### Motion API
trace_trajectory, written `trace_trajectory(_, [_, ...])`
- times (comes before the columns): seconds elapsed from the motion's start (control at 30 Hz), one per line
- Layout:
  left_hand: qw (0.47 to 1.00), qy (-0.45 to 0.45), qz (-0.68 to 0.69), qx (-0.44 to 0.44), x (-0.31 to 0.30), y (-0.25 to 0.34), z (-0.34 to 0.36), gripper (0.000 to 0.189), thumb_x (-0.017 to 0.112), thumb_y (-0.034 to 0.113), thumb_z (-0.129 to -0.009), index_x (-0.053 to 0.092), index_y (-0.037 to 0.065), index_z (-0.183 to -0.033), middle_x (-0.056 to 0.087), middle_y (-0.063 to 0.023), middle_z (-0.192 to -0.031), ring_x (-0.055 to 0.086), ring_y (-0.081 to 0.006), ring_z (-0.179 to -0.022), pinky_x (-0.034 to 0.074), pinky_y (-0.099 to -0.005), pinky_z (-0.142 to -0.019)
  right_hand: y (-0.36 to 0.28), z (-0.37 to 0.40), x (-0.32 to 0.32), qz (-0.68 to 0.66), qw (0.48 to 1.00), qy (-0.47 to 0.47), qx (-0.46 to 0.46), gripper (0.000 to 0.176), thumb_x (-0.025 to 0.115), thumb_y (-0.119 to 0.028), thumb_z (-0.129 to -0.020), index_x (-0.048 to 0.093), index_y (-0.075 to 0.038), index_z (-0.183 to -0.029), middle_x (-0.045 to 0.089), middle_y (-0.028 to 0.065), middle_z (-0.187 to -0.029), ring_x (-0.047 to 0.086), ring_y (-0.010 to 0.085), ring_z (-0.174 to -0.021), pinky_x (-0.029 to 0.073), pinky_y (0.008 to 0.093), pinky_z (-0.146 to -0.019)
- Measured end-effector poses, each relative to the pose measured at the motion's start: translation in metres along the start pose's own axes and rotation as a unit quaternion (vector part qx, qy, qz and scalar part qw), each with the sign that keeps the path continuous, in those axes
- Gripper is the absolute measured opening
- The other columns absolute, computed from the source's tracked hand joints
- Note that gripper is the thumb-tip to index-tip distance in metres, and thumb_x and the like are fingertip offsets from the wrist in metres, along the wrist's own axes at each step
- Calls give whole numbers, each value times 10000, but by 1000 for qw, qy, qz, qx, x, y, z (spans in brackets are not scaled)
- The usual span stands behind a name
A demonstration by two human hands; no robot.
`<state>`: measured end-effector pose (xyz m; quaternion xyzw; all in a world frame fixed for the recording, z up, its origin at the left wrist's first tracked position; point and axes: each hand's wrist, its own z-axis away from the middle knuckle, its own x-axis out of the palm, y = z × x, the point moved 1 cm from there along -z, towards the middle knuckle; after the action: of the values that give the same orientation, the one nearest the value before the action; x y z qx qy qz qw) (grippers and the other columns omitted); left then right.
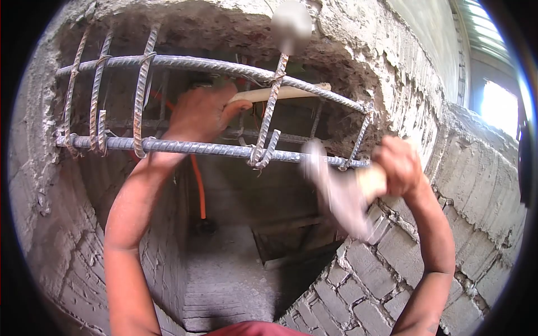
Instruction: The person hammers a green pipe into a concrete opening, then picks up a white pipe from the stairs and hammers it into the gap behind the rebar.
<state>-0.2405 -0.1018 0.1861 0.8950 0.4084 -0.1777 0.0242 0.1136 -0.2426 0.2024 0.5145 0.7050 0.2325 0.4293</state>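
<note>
My left hand [204, 109] reaches up behind the lower rebar [196, 147] into the broken-out gap in the concrete. Its fingers are closed round the near end of a pale rod [291, 94], which looks like wood and runs right behind an upright tie bar. My right hand [398, 165] grips the light handle of a hammer [342, 196]. The hammer head is smeared by motion and lies just below the right part of the lower rebar. Part of my left hand's fingers is hidden in the shadow of the gap.
Rusty stirrups [144, 89] cross the upper rebar [224, 66]. A blurred grey lump [291, 25] stands at the top of one tie bar. An orange conduit [199, 187] hangs below. Rough concrete [403, 84] edges the gap, with brickwork [370, 269] at the lower right.
</note>
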Motion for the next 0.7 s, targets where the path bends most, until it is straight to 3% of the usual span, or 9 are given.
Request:
trace_trajectory(0.07, [1000, -10, -7, -12, -1, 2, 0, 400, 552, 471, -947, 622, 80, -896, 640, -193, -767, 616, -434, -744, 448, -534, -626, 12, -8, 2, 18, 985, -56, 163, 449, 640, -505, -860, 549, -67, -823, 478, 86, -651, 539, 277, -536, 442, 424, -494])
trace_trajectory(0.1, [999, -22, -16, -18, -2, 2, -1, 405, 550, 474, -947, 618, 78, -895, 641, -194, -764, 618, -433, -743, 450, -534, -627, 3, -10, -2, 52, 979, -92, 177, 495, 615, -558, -873, 540, -69, -864, 505, 103, -671, 568, 301, -562, 481, 433, -522])
trace_trajectory(0.2, [1000, -18, -6, -14, -3, 3, 0, 418, 541, 482, -950, 609, 75, -887, 642, -194, -758, 621, -432, -740, 454, -534, -627, -14, -5, 0, 38, 995, -45, 83, 594, 538, -661, -867, 547, -71, -789, 448, 75, -643, 518, 259, -521, 436, 395, -476])
trace_trajectory(0.33, [1000, -25, -10, -14, -3, 4, 0, 429, 532, 493, -951, 608, 76, -884, 642, -189, -751, 620, -435, -735, 456, -534, -628, -16, -3, -7, 0, 998, -11, -66, 569, 593, -630, -841, 529, -80, -708, 397, 50, -637, 473, 208, -524, 366, 359, -464])
trace_trajectory(0.4, [1000, -23, -15, -11, -2, 1, 0, 424, 533, 491, -952, 611, 79, -890, 642, -190, -748, 622, -436, -731, 459, -532, -628, -1, -2, -6, 57, 998, -10, -4, 554, 630, -600, -829, 522, -67, -723, 425, 68, -644, 499, 236, -538, 394, 381, -476])
trace_trajectory(0.47, [999, -26, -4, -20, -3, 0, -2, 428, 532, 493, -952, 613, 77, -890, 641, -191, -745, 622, -437, -732, 458, -532, -628, 11, -4, 4, 11, 983, -43, 180, 546, 656, -576, -831, 510, -55, -757, 477, 100, -665, 532, 286, -560, 456, 410, -517])
trace_trajectory(0.57, [1000, -18, -5, -18, -3, -1, -3, 436, 532, 494, -952, 616, 70, -892, 641, -197, -745, 621, -442, -737, 455, -532, -630, -2, -4, -2, 66, 992, -75, 73, 616, 566, -681, -831, 524, -74, -737, 448, 70, -642, 500, 249, -529, 434, 400, -491])
trace_trajectory(0.67, [1000, -12, -6, -5, -1, -2, 1, 437, 537, 491, -952, 618, 65, -896, 642, -202, -750, 619, -446, -741, 454, -535, -633, -23, -8, -9, -14, 999, -15, -44, 386, 655, -456, -773, 556, -83, -750, 402, 36, -622, 458, 199, -505, 369, 362, -455])
trace_trajectory(0.7, [1000, -6, 0, 1, 0, -2, 1, 433, 541, 487, -951, 619, 65, -900, 644, -204, -753, 619, -447, -740, 455, -538, -636, -22, -11, -11, -2, 997, 9, -77, 309, 670, -364, -668, 567, -85, -750, 383, 22, -615, 447, 183, -503, 347, 344, -453])
